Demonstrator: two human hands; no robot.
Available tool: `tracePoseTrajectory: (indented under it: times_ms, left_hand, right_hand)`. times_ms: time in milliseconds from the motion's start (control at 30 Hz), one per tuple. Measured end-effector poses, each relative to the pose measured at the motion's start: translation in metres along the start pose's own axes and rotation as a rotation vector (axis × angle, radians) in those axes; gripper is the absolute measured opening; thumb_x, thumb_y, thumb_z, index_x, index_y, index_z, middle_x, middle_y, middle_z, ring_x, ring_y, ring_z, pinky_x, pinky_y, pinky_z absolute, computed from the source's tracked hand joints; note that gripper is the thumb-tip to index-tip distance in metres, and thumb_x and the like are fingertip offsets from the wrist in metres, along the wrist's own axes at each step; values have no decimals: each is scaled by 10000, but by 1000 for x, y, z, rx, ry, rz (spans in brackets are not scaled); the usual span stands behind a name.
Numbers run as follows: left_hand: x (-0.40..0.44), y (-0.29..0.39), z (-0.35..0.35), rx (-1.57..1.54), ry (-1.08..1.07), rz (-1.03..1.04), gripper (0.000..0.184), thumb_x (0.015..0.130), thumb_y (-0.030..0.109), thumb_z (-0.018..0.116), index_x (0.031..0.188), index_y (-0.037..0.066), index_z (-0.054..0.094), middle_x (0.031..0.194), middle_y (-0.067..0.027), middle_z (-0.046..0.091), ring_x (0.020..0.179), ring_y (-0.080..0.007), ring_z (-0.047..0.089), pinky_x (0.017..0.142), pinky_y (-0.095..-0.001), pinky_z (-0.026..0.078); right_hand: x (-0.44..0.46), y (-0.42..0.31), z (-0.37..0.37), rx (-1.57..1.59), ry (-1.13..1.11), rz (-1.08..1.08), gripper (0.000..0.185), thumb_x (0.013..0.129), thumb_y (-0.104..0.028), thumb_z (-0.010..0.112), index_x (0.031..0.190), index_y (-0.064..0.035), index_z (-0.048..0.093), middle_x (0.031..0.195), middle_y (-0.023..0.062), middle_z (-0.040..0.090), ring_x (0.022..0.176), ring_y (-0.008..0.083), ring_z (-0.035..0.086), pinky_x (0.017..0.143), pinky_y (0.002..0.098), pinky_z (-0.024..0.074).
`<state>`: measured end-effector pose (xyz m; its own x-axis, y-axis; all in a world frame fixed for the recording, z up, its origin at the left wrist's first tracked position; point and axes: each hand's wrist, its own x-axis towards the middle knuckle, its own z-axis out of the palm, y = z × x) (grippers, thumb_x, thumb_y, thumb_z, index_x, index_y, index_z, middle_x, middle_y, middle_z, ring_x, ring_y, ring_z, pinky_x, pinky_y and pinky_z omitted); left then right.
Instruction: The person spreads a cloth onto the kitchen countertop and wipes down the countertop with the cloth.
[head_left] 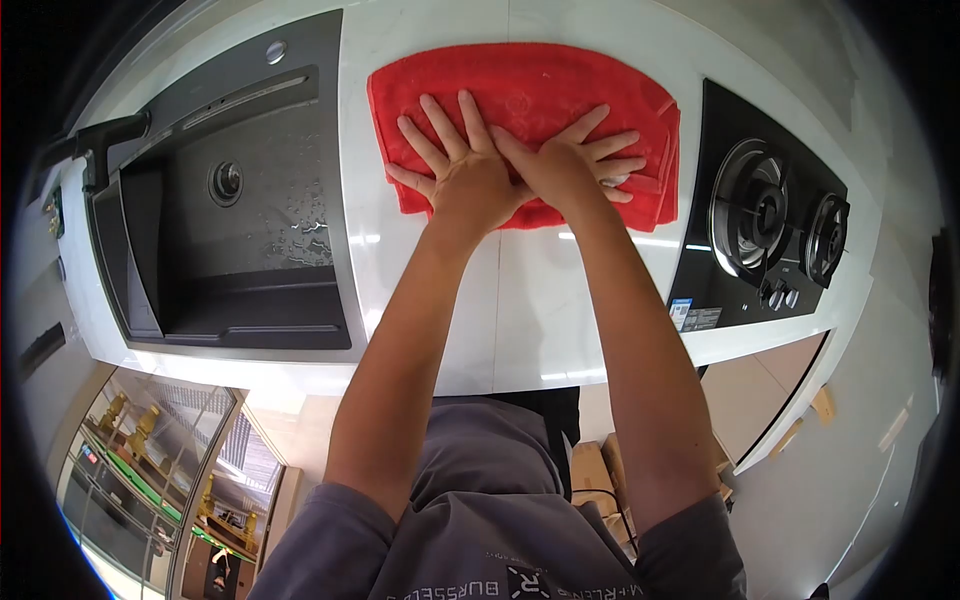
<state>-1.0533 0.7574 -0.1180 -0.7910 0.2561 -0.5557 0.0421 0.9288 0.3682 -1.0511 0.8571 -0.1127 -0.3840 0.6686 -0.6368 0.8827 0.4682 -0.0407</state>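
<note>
A red towel [530, 80] lies spread on the white countertop, its right end showing folded layers. My left hand [468, 180] presses flat on the left half of the towel, fingers spread. Beside it my right hand [575, 170] lies on the right half, fingers also apart, its thumb reaching toward my left hand. The two hands are close together near the towel's middle. A small pale patch shows by the right hand's lower fingers; what it is I cannot make out.
A dark sink [250, 240] with water drops and a black faucet [95, 150] is at the left. On the right sits a black gas hob [735, 250] with two burners and knobs. The white countertop [520, 300] runs between them.
</note>
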Motion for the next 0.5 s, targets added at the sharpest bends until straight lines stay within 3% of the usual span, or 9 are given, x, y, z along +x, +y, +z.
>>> tracePoseTrajectory:
  times_ms: [300, 400, 467, 500]
  left_hand:
    - [79, 33, -32, 57, 17, -5, 1491, 541, 785, 745, 1538, 90, -118, 1538, -325, -217, 1372, -582, -242, 984, -804, -38]
    - [98, 42, -36, 52, 16, -5, 1472, 545, 797, 735, 1546, 79, -72, 1527, -333, -236, 1357, -592, -264, 980, -806, -41]
    - [106, 47, -36, -5, 217, 29, 1342, 612, 802, 676, 1561, 102, 35, 1570, -296, -145, 1410, -550, -186, 999, -800, -14]
    - [111, 50, -38, -7, 220, 27, 1342, 612, 802, 676, 1561, 102, 35, 1570, -296, -145, 1410, -550, -186, 999, -800, -14]
  right_hand:
    - [64, -44, -34, 43, 73, -39, 1468, 537, -862, 663, 1537, -154, -146, 1519, 333, -244, 1380, 587, -213, 1053, 758, 10]
    - [84, -55, -42, 54, 135, -110, 1485, 518, -873, 662, 1537, -153, -144, 1518, 338, -240, 1378, 595, -201, 1051, 759, 9]
    - [96, -62, -47, 21, 172, -119, 1469, 533, -886, 642, 1540, -144, -129, 1530, 333, -206, 1384, 596, -178, 1050, 761, 25]
    - [101, -67, -50, -10, 213, -131, 1455, 548, -899, 622, 1543, -135, -114, 1542, 328, -173, 1389, 596, -155, 1049, 763, 41]
